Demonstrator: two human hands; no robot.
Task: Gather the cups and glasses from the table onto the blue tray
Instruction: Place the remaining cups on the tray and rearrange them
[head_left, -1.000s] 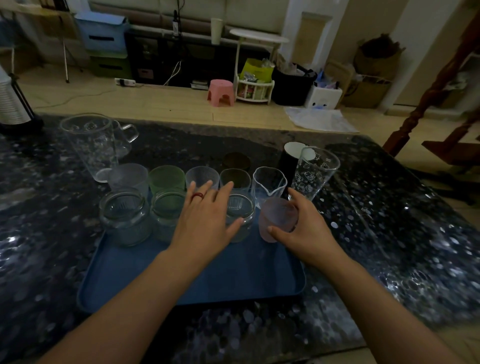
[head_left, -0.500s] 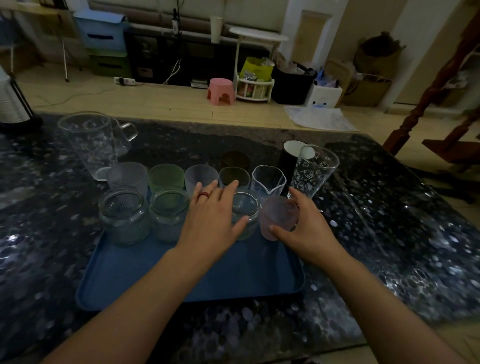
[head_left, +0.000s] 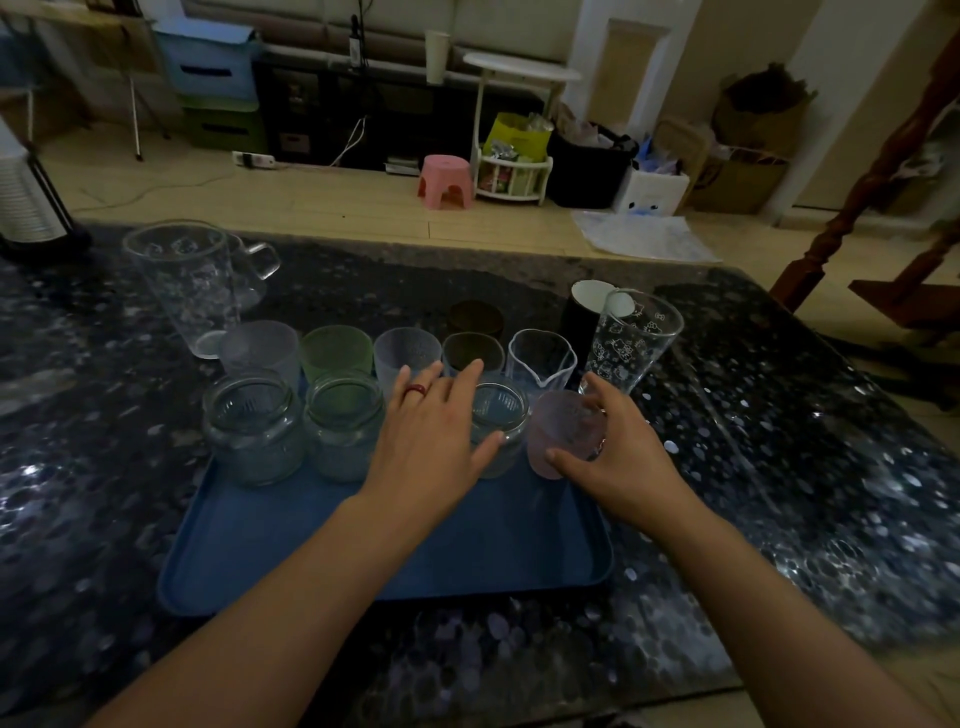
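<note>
A blue tray lies on the dark speckled table. Several cups and glasses stand in two rows at its far end, among them two clear jars, a green cup and a spouted glass. My right hand grips a frosted pink cup at the tray's right end. My left hand lies flat with straight fingers beside a clear glass, thumb against it. A tall printed glass and a black cup stand just off the tray's right corner.
A large clear pitcher stands on the table beyond the tray's left corner. A dark brown cup sits behind the back row. A white appliance is at the far left table edge. Floor, a pink stool and shelves lie beyond.
Both hands have eased slightly away from me along the tray, the right keeping its grip on the pink cup. The cups otherwise stay in place.
</note>
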